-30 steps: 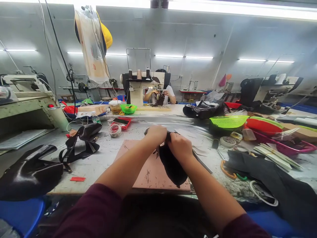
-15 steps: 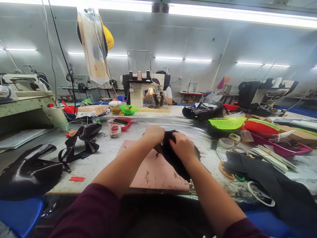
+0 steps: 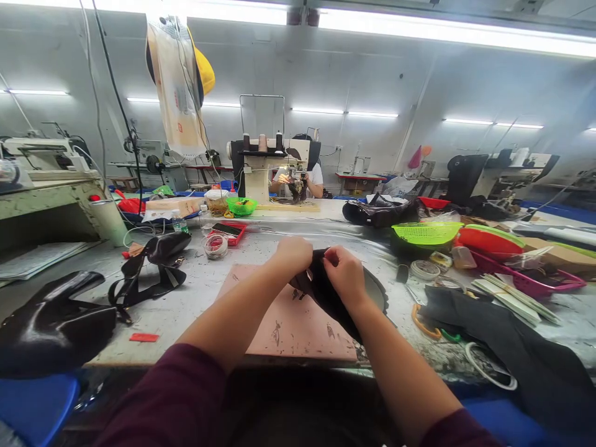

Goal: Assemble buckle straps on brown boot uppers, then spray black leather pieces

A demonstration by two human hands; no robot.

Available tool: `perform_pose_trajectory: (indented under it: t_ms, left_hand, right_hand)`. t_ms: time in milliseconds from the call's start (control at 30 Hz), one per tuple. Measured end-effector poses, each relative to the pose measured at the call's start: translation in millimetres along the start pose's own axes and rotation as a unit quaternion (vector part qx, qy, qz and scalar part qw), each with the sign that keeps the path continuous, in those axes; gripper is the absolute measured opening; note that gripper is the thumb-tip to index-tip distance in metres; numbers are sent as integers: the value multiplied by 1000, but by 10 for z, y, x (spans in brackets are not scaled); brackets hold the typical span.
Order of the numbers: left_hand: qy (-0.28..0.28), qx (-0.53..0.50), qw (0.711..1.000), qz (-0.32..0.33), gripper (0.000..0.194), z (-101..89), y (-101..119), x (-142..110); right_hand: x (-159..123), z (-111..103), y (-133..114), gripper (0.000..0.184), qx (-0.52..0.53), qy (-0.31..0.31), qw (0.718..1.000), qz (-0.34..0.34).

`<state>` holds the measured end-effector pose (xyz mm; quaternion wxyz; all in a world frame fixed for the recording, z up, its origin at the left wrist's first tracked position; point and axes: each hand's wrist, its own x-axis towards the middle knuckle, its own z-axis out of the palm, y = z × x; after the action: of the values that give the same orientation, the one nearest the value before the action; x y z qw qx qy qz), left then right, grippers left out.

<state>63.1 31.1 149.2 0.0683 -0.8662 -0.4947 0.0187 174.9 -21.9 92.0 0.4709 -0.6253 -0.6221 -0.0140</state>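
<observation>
Both hands are closed on a dark leather piece (image 3: 335, 301), held above a pink board (image 3: 288, 326) on the bench. It is black on the near side, with a greyish face and a notched edge showing to the right. My left hand (image 3: 294, 256) grips its upper left side, fingers mostly hidden behind the wrist. Pinched at the top edge, thumb against fingers, is my right hand (image 3: 345, 273). On the left lie a strappy dark leather piece (image 3: 156, 267) and a larger glossy one (image 3: 58, 323).
To the right are a green basket (image 3: 426, 233), a magenta tray (image 3: 549, 285), orange-handled scissors (image 3: 424, 321) and black material (image 3: 507, 335) hanging over the bench edge. A red tray (image 3: 237, 233) sits ahead. Beyond, a person works at a sewing machine (image 3: 274, 167).
My right hand has shifted from lying over the piece to a pinch at its top edge. The piece has turned, and more of its greyish face and notched edge shows.
</observation>
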Motion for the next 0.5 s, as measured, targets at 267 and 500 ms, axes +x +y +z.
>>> perform_pose_trajectory:
  t_ms: [267,500]
  left_hand:
    - [-19,4,1000,19,21,-30,96,-48]
    - [-16,17,999,45,21,-42,68,-83]
  right_hand:
    - [69,-169,22,4,-9,-12,1000,-8]
    - [40,-349,63,18,-101,-75,992,-7]
